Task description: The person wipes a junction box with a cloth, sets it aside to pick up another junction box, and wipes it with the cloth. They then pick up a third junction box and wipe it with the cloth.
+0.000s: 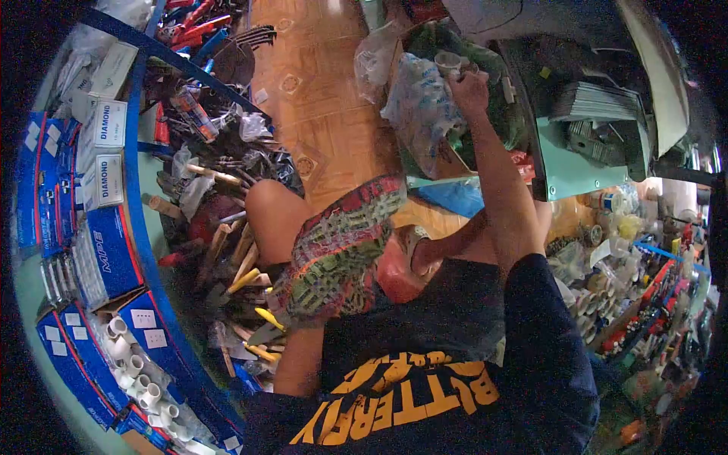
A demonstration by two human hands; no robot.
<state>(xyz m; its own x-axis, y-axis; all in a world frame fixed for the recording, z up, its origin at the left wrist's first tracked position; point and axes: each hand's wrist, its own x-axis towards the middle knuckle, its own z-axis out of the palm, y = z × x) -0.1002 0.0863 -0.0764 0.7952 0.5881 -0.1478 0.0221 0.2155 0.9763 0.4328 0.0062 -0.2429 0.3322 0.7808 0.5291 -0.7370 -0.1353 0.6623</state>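
Observation:
My right hand (470, 92) reaches to the top centre, its fingers closed on the edge of a small round, pale piece (448, 61). Beside and below that hand lies a crumpled clear plastic bag with blue print (422, 102), over green plastic (494, 64). A patterned cloth-like item (341, 246) in red, green and grey lies across my lap. My left forearm runs up to its lower edge; the left hand and its fingers are hidden there.
Blue shelving (130, 205) at left holds DIAMOND boxes (104, 180) and white pipe fittings (136, 371). Tools with wooden and yellow handles (246, 279) lie beside my leg. Grey stacked parts (595, 102) sit on a green shelf (565, 159). Packed goods (607, 288) fill the right.

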